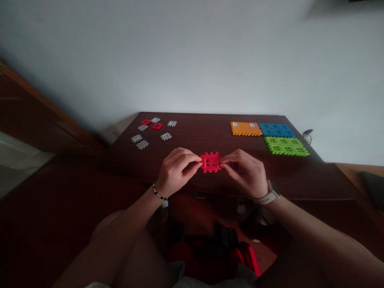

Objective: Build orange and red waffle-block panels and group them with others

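Between my two hands, over the front part of the dark table (198,138), is a red interlocking tile (211,162) with a window pattern and notched edges. My left hand (179,167) pinches its left edge between thumb and fingertips. Its right edge is pinched by my right hand (246,170) in the same way. On the table's left lie loose red tiles, one a red tile (157,126), and several grey tiles, among them a grey tile (142,145) and a grey window tile (166,137).
At the right stand joined panels lying flat: an orange panel (246,128) with white window pieces, a blue panel (277,130) and a green panel (286,146). A pale wall (192,60) rises behind the table. A black cable (307,133) hangs past the right edge.
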{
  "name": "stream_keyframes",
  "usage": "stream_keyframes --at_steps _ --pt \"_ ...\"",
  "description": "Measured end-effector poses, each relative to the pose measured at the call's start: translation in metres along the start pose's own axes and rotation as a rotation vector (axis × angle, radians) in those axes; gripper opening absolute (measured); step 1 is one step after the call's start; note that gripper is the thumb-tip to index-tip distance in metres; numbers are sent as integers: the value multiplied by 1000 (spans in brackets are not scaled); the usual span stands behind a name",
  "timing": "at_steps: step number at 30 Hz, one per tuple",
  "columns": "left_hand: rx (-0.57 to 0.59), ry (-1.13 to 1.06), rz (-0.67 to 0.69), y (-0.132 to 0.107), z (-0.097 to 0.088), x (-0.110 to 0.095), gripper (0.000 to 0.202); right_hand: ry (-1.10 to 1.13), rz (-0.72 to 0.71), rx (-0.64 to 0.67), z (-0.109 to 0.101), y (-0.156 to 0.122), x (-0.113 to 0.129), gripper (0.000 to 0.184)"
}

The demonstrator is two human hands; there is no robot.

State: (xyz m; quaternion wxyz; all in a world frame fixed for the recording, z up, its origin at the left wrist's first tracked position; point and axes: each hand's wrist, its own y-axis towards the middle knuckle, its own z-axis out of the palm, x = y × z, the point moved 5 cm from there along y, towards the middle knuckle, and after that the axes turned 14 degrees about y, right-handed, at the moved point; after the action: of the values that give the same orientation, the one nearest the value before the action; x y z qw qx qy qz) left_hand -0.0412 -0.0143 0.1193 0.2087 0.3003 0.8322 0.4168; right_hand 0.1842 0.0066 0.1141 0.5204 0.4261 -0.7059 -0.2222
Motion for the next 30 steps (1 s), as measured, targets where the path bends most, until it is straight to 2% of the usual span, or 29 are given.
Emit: stream_keyframes --at_steps 11,21,27,30 --pt "13 28 0 1 -1 -1 9 -2 5 16 2 0 0 7" --pt "18 26 -1 0 1 0 9 27 77 14 5 -4 -14 4" --pt "43 -5 -63 0 3 2 5 34 95 3 5 -5 -16 3" --pt "65 -94 -146 0 6 6 5 45 157 -9 6 -5 -19 6"
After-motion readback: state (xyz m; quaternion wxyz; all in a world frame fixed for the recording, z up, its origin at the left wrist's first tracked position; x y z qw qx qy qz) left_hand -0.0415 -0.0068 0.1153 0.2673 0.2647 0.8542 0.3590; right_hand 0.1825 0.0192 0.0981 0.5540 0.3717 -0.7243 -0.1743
